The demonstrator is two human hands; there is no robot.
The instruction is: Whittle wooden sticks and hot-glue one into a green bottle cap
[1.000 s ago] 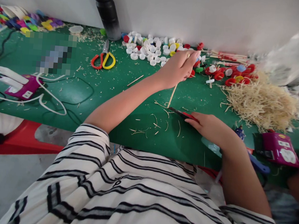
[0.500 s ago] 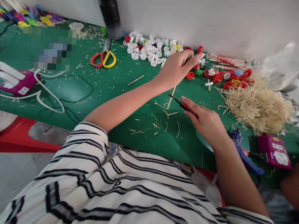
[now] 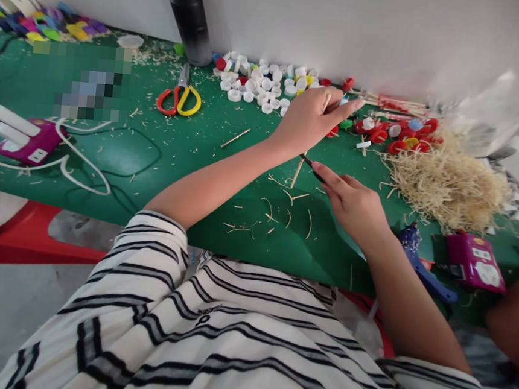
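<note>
readable text: none showing | black bottle (image 3: 189,16): white mark near its top, cut off by the frame edge, not legible | purple boxes (image 3: 478,261) on green surface (image 3: 108,157): pale labels too small to read | pixelated patch hiding whatever is lying there

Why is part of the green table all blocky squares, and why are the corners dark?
Head view: a patch of the table is pixelated on purpose; corners darken and edges bend from the wide lens; the right hand and stick look sharp.
</note>
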